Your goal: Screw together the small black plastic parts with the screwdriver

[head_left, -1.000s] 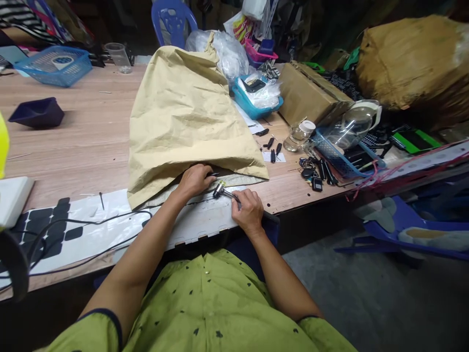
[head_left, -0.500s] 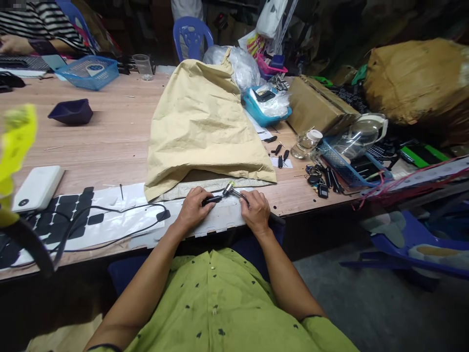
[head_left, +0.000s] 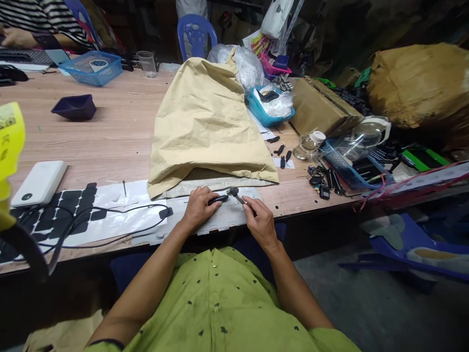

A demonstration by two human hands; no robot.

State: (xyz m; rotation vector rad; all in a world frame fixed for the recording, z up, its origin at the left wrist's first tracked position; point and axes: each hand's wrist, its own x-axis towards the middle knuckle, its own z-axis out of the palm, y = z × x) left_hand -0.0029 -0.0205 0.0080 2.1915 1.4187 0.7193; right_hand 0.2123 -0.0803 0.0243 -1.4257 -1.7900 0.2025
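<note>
My left hand rests at the table's front edge, closed on a small black elongated piece whose tip points right. I cannot tell what kind of piece it is. In my closed right hand is the thin metal handle of a small hammer. Its dark round head stands just above and beside the tip of the black piece; whether they touch is unclear. Under both hands lies a pale grey board. Right behind it sits a large beige cloth bag, its opening towards me.
Left are a white power bank, a black cable and a sheet of black stickers. Loose black pieces, a glass jar and a blue basket stand right. Another person's arm shows far left.
The hammer's head has turned: its shiny metal side and yellow end showed before, and now a dark round face shows. My right hand has shifted slightly right and turned; my left stays on the black piece.
</note>
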